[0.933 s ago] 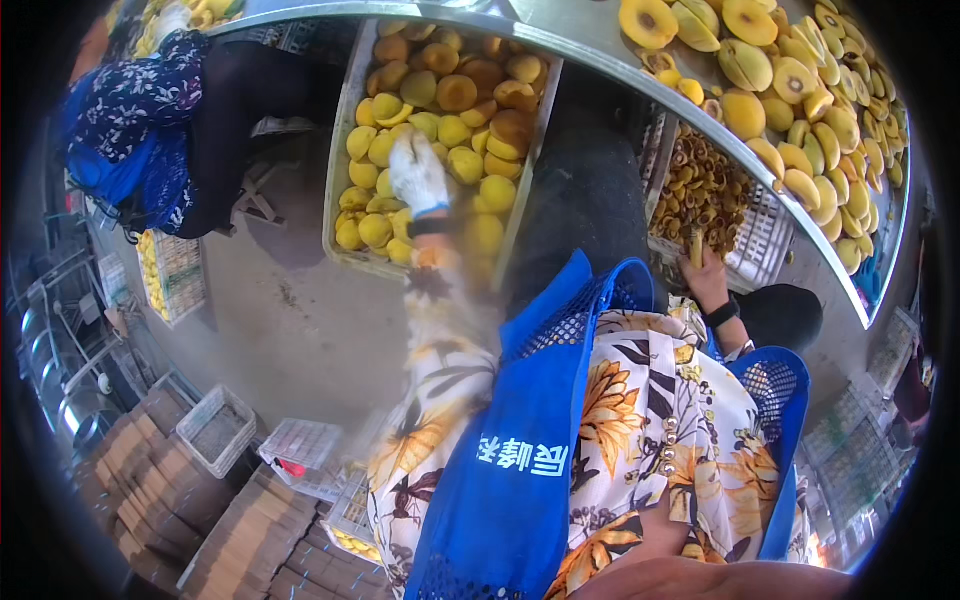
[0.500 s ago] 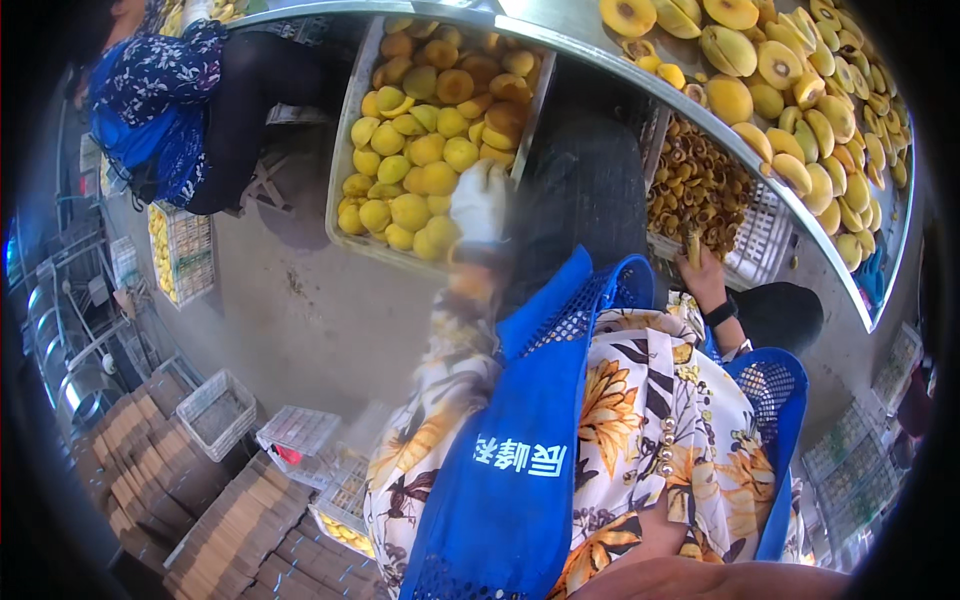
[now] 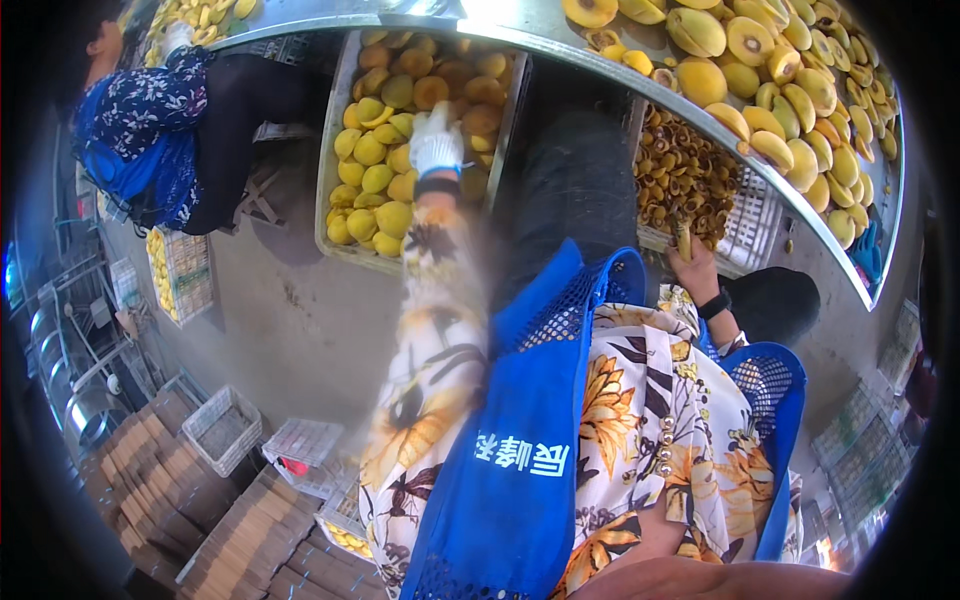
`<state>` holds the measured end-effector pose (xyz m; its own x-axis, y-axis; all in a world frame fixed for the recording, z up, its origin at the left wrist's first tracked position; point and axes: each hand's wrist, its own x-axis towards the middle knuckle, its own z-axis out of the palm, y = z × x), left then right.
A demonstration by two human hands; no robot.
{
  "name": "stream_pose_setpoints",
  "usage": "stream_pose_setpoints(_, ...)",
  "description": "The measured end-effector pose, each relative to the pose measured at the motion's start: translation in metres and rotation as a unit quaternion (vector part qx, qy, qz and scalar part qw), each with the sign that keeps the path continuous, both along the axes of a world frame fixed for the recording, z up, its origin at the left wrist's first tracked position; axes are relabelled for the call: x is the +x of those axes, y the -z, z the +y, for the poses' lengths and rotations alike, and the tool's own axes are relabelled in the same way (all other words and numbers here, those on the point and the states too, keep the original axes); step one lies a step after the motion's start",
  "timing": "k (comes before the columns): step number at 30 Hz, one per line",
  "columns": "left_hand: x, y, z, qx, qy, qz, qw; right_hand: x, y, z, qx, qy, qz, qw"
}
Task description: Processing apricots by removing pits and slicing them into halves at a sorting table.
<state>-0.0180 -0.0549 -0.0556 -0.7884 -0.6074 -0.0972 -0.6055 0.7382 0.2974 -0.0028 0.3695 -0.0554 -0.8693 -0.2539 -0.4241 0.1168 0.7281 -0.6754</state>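
Observation:
My left hand (image 3: 436,145), in a white glove, is over a pale crate (image 3: 322,215) of whole yellow peaches (image 3: 375,178). Its fingers stretch out onto the fruit at the crate's right side, and no peach shows lifted in them. My bare right hand (image 3: 694,264), with a dark band at the wrist, is closed round a slim yellowish handle (image 3: 683,238); the tool's working end cannot be made out. Just beyond that hand, brown curved scraps (image 3: 685,170) fill much of a white slatted crate (image 3: 757,212).
A metal-edged table (image 3: 560,45) curves across the top, bearing halved peaches (image 3: 790,110). At the left sits a co-worker in a blue vest (image 3: 125,120). Behind are a crate of yellow fruit (image 3: 185,270), an open crate (image 3: 222,425) and stacked brown cardboard (image 3: 150,465).
My left hand has moved forward and left over the peaches, from the crate's near right part. My right hand keeps the tool in nearly the same place. The view has shifted slightly.

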Motion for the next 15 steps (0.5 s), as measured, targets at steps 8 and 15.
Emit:
stream_pose_setpoints(8,-0.021,0.035,-0.052,0.006,0.157,-0.079,0.984,0.0,0.002,0.0,0.026,-0.012,0.024,0.999)
stream_pose_setpoints(15,0.009,-0.008,-0.032,0.619,-0.21,0.269,0.708,-0.001,0.004,0.0,0.011,-0.008,0.013,1.0)
